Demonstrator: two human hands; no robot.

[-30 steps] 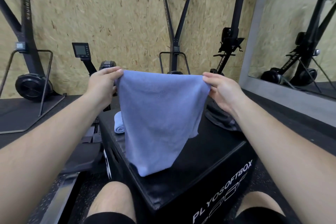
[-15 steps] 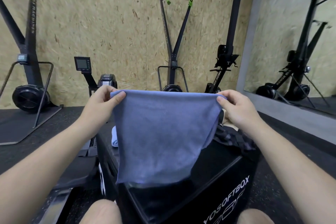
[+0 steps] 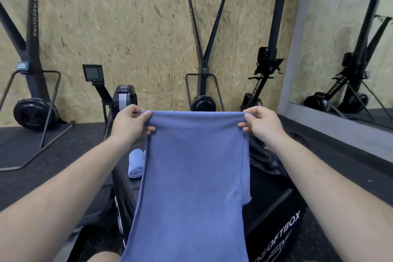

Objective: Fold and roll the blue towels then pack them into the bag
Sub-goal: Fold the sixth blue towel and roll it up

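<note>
1. Blue towel [image 3: 191, 176] hangs spread out in the middle of the view. It is held up by its top edge, and its lower part runs out of the bottom of the frame.
2. The left hand [image 3: 129, 122] holds the towel's upper left corner, with its fingers [image 3: 146, 115] clenched in a pinch on the cloth.
3. The right hand [image 3: 262, 122] holds the upper right corner the same way, its fingers [image 3: 246, 117] pinching the hem. The top edge runs almost level between the two hands.
4. A second layer of the cloth shows along the towel's right side, ending in a loose corner partway down.
5. Behind the hanging towel stands a black soft box [image 3: 276, 208] with white lettering on its near right face. The towel covers the middle of it.
6. A rolled towel [image 3: 136, 162], also blue, lies on the box top at the left, just beside the hanging cloth.
7. A dark bag [image 3: 261, 155] lies on the right part of the box top, partly hidden by the towel and the right forearm. A zip pull shows on it.
8. Past the box, black exercise machines stand on a dark rubber floor [image 3: 63, 155] against a chipboard wall [image 3: 127, 27]. One of them has a small monitor [image 3: 92, 72].
9. A large mirror [image 3: 350, 38] on the right reflects one of the machines.
</note>
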